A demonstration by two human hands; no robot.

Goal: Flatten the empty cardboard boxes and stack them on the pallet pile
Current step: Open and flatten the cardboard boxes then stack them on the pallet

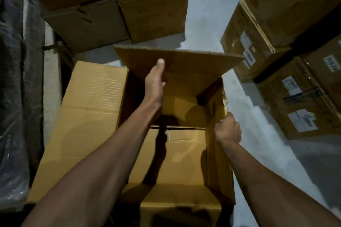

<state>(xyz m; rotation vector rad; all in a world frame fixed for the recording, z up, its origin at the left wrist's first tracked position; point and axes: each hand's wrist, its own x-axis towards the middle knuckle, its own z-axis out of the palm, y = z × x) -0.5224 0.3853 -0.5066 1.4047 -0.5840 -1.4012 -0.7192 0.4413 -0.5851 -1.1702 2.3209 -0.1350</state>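
**Collapsing the open box**

Open box [177,134] at centre frame, standing on the floor [212,14], flaps up, inside apparently empty. Left hand [156,81] at 12 o'clock of the box mouth, gripping the far flap [184,64], thumb on top, fingers underneath. Right hand [227,131] at 3 o'clock, fingers curled over the right wall [215,143] edge. Closed box [83,125] touching at 9 o'clock. Stacked boxes [114,9] at 11 o'clock, labelled boxes [276,42] at 2 o'clock, wrapped load [14,79] at far 9 o'clock. Pallet pile not identifiable in view.

Likely step: breaking the box's shape so it folds flat. For a clean fold:

- Bottom flaps probably still in place, so freeing them first, else no collapse.
- Pushing opposite corners together along the existing creases, not across a panel.
- Holding the right wall firm while swinging the far side over.
- Little room at 9 o'clock beside the closed box, so folding toward 3 o'clock, onto bare floor.
- Watching for torn card at the right rim, which looks ragged.
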